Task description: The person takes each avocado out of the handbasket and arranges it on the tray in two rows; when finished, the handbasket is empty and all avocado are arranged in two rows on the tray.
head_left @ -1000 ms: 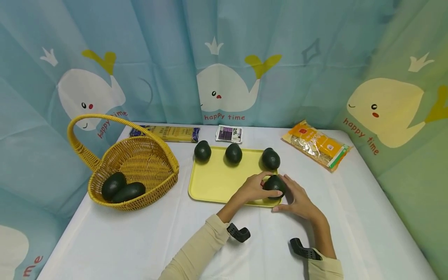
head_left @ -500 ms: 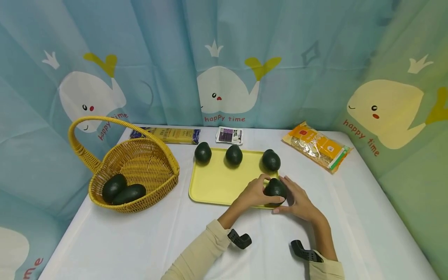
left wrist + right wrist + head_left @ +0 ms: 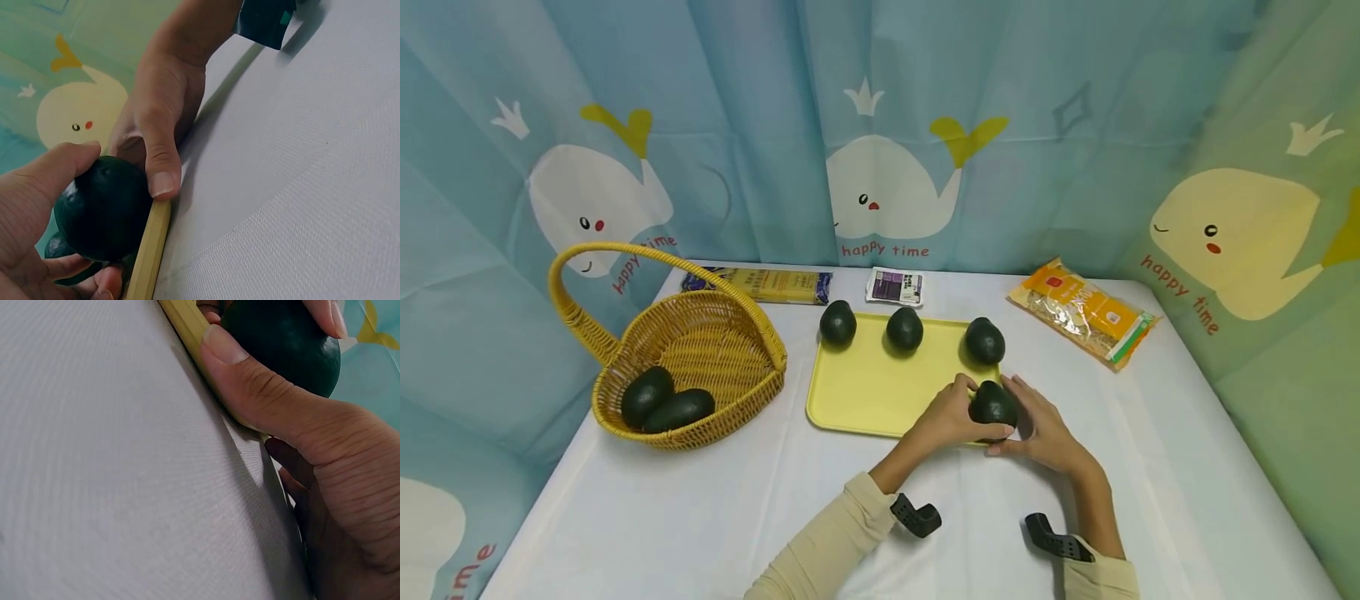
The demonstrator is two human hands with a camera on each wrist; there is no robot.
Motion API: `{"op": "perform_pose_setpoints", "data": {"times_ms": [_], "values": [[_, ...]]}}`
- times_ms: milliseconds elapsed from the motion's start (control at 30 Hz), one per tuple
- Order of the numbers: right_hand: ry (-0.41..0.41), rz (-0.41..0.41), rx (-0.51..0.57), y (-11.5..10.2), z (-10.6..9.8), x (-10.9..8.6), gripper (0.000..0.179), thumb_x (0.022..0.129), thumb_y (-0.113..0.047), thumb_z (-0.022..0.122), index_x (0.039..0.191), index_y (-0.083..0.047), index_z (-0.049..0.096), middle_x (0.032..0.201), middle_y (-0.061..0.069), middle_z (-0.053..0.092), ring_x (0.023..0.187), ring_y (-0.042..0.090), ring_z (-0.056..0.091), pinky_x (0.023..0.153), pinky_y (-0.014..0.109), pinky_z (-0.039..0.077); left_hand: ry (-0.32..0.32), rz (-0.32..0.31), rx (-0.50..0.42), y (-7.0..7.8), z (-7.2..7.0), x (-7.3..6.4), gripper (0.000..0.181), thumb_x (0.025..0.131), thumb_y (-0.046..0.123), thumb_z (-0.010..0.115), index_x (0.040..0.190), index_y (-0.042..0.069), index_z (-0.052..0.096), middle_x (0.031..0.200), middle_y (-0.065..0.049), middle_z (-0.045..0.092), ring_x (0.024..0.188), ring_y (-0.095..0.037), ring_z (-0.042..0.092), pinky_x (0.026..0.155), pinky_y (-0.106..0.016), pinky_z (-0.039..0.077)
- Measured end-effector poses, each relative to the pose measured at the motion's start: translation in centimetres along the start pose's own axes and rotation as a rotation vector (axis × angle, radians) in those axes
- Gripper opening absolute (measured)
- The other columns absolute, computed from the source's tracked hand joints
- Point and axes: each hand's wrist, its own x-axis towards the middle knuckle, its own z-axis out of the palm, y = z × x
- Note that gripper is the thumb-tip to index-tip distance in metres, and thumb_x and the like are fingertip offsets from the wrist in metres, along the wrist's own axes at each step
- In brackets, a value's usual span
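Observation:
A dark green avocado (image 3: 994, 402) stands at the front right corner of the yellow tray (image 3: 857, 392). My left hand (image 3: 951, 417) holds it from the left, thumb in front and fingers behind. Round the same corner curls my right hand (image 3: 1043, 427), its thumb on the tray's front rim and its fingers along the right side. In the right wrist view that thumb (image 3: 275, 390) lies against the rim, close to the avocado. Along the tray's back edge stand three more avocados: one at the left (image 3: 838, 323), one mid-way (image 3: 905, 330), one at the right (image 3: 984, 341).
On the left, a yellow wicker basket (image 3: 688, 429) with a tall handle contains two avocados (image 3: 662, 402). Behind the tray lie a yellow noodle packet (image 3: 775, 285) and a small purple-and-white packet (image 3: 895, 287). An orange bag (image 3: 1084, 312) lies at the back right, before the whale-print curtain.
The avocado in my left hand has shifted slightly forward and right, toward the tray's corner, and the left hand went with it. My right hand has stayed at the corner.

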Motion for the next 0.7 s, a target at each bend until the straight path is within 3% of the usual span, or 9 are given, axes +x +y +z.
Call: {"op": "perform_pose_setpoints", "data": {"times_ms": [367,700], "values": [[-0.004,0.011,0.007,-0.13,-0.14,0.0,0.112,0.064,-0.037,0.09,0.153,-0.008,0.029,0.158,0.028,0.02,0.141,0.055,0.02,0.104,0.076,0.016,0.044,-0.041,0.03,0.48,0.49,-0.18,0.076,0.071,0.056,0.08,0.12,0.006,0.049,0.113,-0.007,0.059,0.097,-0.012,0.058,0.079,-0.022,0.047],[0.0,0.01,0.005,0.08,-0.01,0.0,0.112,0.063,-0.037,0.09,0.153,-0.01,0.03,0.158,0.027,0.021,0.142,0.054,0.021,0.104,0.076,0.017,0.038,-0.023,-0.009,0.32,0.21,-0.41,0.076,0.069,0.056,0.082,0.117,0.006,0.051,0.11,-0.005,0.059,0.095,-0.009,0.057,0.078,-0.02,0.046]]}}
